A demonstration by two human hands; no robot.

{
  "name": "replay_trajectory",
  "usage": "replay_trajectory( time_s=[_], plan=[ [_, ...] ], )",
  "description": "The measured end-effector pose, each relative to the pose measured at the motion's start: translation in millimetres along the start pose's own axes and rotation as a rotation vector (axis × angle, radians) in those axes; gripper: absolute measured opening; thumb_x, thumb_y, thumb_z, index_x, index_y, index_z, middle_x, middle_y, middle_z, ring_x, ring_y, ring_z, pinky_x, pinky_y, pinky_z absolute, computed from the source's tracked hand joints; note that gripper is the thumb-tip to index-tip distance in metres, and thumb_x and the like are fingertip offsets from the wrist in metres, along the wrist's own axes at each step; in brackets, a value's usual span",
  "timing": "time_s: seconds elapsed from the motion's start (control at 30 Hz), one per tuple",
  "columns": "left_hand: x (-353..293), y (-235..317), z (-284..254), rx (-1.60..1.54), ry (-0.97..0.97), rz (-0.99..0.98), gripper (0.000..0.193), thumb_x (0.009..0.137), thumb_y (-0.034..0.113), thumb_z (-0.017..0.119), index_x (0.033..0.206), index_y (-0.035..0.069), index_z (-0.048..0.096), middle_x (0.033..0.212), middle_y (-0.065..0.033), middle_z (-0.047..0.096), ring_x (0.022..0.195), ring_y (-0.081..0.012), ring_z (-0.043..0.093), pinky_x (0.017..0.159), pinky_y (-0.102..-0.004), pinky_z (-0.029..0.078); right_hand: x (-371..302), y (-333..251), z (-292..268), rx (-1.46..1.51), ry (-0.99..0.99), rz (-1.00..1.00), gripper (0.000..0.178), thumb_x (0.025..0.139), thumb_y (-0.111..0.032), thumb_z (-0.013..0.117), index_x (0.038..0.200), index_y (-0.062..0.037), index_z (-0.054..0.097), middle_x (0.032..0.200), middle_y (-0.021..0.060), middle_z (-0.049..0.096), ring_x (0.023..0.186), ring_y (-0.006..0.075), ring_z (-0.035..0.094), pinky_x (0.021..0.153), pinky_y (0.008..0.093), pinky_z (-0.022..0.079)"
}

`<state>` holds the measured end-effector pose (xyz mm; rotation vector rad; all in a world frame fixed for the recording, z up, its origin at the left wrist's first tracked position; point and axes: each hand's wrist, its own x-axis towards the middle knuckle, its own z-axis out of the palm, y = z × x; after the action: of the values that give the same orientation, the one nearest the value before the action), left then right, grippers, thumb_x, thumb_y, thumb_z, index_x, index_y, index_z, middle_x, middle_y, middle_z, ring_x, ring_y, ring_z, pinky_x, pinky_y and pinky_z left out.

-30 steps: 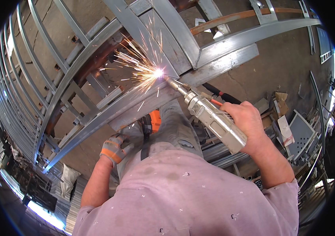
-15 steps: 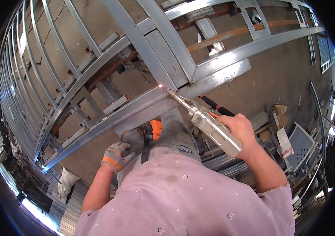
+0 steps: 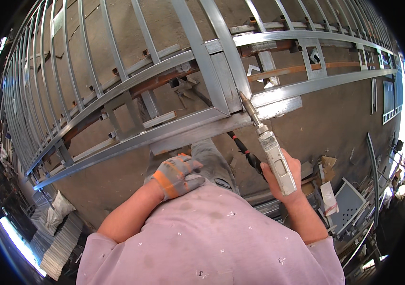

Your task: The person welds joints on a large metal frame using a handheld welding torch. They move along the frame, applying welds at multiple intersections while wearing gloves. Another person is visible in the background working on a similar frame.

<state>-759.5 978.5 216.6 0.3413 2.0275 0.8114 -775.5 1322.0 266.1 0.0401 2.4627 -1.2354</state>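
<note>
1. Right hand (image 3: 283, 178) is bare and wrapped tight round the rear of a silver welding torch (image 3: 271, 149); the fingers close fully about the body.
2. The torch is a long boxy metal handle, dull silver and scuffed, narrowing to a round neck and a darker nozzle. It points up and away from the person, tilted slightly left.
3. The nozzle tip (image 3: 244, 97) sits at the joint where an upright bar meets the long cross rail of the steel frame (image 3: 131, 85); whether it touches the metal I cannot tell.
4. A black cable with red bands (image 3: 245, 152) runs from below the torch, beside the right hand.
5. Left hand (image 3: 176, 175) wears a grey work glove with orange patches. It rests on the person's grey trouser leg, fingers loosely curled, gripping nothing.
6. The frame is grey galvanised steel: many thin parallel bars crossed by wider flat rails, a rusty brown bar (image 3: 307, 69) running behind them. It lies over a brown dirt floor (image 3: 335, 123).
7. The person's pink shirt (image 3: 212, 242) is stained and fills the lower view.
8. To the right, near the floor edge: cardboard scraps (image 3: 328, 164) and a grey metal panel (image 3: 350, 202). Lower left: stacked pale sheets (image 3: 60, 237).
</note>
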Motion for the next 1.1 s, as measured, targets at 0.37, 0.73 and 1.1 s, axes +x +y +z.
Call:
replay_trajectory(
  time_s=[0.37, 0.73, 1.1],
  plan=[
    [24.2, -9.0, 8.7, -0.033, -0.139, 0.270, 0.053, 0.100, 0.044, 0.073, 0.138, 0.009, 0.074, 0.135, -0.0141, 0.075, 0.128, -0.0355, 0.071, 0.110, -0.0456, 0.057, -28.8, -28.8, 23.8, 0.191, 0.095, 0.312, 0.018, 0.096, 0.000, 0.081, 0.110, 0.0019, 0.071, 0.079, 0.0036, 0.069, 0.066, 0.0092, 0.067, 0.058, 0.0288, 0.054],
    [-43.7, -99.2, -4.4, -0.412, 0.194, 0.116, 0.041, 0.095, 0.036, 0.084, 0.126, 0.011, 0.080, 0.127, -0.0155, 0.079, 0.118, -0.0331, 0.075, 0.105, -0.0423, 0.059, -55.3, -47.5, -15.9, 0.143, 0.246, 0.299, 0.027, 0.097, 0.000, 0.082, 0.121, -0.0062, 0.069, 0.101, -0.0004, 0.065, 0.089, 0.0097, 0.061, 0.078, 0.0290, 0.054],
    [9.0, -15.2, -11.8, -0.451, 0.396, 0.036, 0.033, 0.095, 0.025, 0.086, 0.123, 0.007, 0.079, 0.116, -0.0124, 0.080, 0.106, -0.0277, 0.077, 0.095, -0.0391, 0.062, -16.1, 26.8, -165.1, 0.238, 0.338, 0.228, 0.026, 0.098, -0.004, 0.081, 0.118, -0.0074, 0.066, 0.095, 0.0008, 0.066, 0.084, 0.0109, 0.066, 0.076, 0.0295, 0.055]
  ],
)
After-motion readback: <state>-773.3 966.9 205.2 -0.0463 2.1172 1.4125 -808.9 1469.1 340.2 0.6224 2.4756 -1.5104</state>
